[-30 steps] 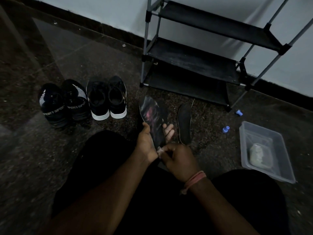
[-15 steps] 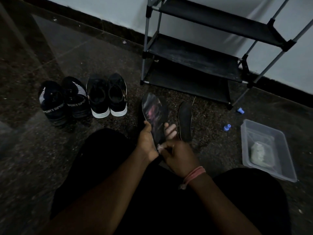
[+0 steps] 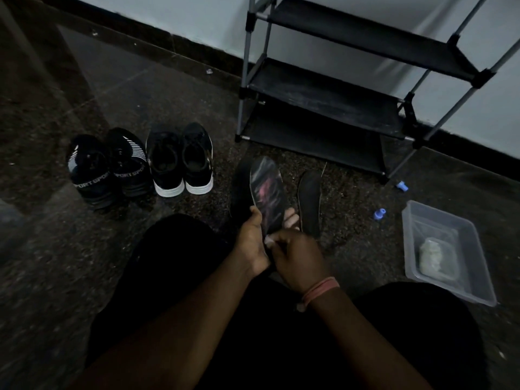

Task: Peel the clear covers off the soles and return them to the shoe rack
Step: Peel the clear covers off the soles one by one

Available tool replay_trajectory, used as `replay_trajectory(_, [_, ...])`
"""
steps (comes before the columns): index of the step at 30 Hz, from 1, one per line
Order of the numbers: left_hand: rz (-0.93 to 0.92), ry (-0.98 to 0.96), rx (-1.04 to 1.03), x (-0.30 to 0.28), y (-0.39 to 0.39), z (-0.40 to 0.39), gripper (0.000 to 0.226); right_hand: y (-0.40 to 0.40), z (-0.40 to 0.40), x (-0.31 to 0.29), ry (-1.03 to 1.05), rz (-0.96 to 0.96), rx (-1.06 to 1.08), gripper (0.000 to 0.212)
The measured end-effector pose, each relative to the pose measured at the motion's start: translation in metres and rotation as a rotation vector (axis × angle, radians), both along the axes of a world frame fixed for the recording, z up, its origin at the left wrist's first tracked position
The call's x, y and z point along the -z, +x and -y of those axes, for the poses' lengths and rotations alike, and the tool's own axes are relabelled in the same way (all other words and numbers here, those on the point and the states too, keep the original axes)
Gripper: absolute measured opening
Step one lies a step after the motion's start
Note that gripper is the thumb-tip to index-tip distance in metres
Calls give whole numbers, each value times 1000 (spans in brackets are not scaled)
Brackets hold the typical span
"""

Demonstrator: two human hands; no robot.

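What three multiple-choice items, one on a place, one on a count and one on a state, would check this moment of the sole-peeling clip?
1. Where does the second insole lie?
A. On the floor, right of the held insole
B. On the rack's middle shelf
C. Inside the plastic tub

2. How many shoes stand on the floor?
A. Two
B. Four
C. Six

3. What is the state of the shoe rack?
A. Full of shoes
B. One pair on the top shelf
C. Its visible shelves are bare

Answers:
1 A: it lies flat on the floor beside the held insole, which the left hand grips while the right hand pinches its near end.
2 B: a dark sport pair and a white-soled pair.
3 C: no shoe shows on any shelf.
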State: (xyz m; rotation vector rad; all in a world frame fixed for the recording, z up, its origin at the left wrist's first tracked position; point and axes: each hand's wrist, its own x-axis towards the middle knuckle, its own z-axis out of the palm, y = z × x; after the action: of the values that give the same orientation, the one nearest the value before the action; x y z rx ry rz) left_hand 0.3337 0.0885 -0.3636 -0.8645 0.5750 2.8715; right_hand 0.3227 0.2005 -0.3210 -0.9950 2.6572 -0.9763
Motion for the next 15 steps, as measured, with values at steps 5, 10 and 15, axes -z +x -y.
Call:
replay_trajectory(5, [-28,-65,62,2,-5,-11,76,-5,-9,-1,82,-49,67,16])
replay_trajectory(10, [-31,-123,104,-6,2,-12,68,-19,3,-11,93,-330,187,11])
replay_trajectory(15, [-23,-166,109,-2,8,-14,65,-20,1,-6,38,-315,202,13])
